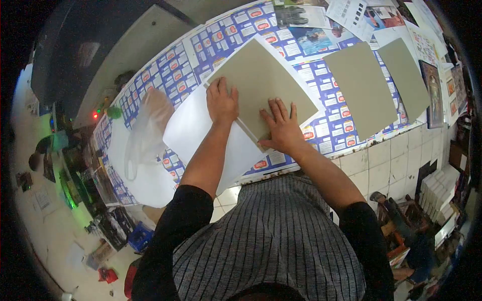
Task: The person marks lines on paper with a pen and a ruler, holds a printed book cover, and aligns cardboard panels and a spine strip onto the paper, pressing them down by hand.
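Observation:
A grey-green board (266,75) lies flat on a white sheet of paper (196,123), whose margin shows past the board's far and right edges. My left hand (223,104) rests along the board's left edge, fingers stretched toward its upper left corner. Near the lower corner, my right hand (282,125) presses flat on the board with its fingers spread. A narrow pale strip runs along the board's left edge, partly under my left hand; I cannot tell whether it is folded paper.
Two more grey-green boards (360,90) (405,78) lie to the right on the blue patterned table cover (211,45). A translucent plastic bag (143,138) sits at the left. Printed pictures (311,40) and papers cover the far right end, beside a framed picture (432,93).

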The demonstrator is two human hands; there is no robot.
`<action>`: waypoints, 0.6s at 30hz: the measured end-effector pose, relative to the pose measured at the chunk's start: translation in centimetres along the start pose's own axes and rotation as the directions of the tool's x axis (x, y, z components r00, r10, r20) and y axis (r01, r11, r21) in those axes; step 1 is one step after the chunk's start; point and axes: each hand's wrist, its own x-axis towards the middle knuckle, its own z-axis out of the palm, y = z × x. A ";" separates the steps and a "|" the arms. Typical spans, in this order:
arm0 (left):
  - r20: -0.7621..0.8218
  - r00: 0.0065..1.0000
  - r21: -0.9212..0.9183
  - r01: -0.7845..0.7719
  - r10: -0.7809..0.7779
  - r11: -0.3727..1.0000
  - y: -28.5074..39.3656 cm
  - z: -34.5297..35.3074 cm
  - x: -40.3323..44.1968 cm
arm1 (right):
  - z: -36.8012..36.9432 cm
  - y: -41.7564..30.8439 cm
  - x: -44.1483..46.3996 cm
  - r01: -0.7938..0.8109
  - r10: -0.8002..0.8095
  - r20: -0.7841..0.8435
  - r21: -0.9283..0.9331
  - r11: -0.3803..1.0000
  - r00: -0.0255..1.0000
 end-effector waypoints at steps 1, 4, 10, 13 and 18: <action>0.024 1.000 -0.021 0.003 -0.002 1.000 -0.1 0.0 -0.1 | 0.2 0.1 -0.1 -0.008 0.008 0.002 0.004 1.000 1.000; -0.009 1.000 -0.024 0.006 -0.007 1.000 -0.2 0.3 -0.2 | 0.8 0.2 -0.2 -0.013 0.013 -0.010 0.022 1.000 1.000; -0.033 0.999 -0.220 -0.044 0.037 0.975 -1.7 0.4 -0.1 | 1.0 0.0 0.3 -0.019 0.019 -0.004 0.000 1.000 1.000; -0.009 0.998 -0.285 -0.064 0.064 0.956 -2.4 -1.3 -0.6 | 1.3 -0.3 0.4 -0.014 0.014 -0.023 -0.016 1.000 1.000; 0.107 0.964 -0.080 -0.236 0.243 0.969 -1.8 -4.2 -5.5 | 1.9 -0.1 0.3 0.013 -0.016 -0.039 -0.068 0.998 0.999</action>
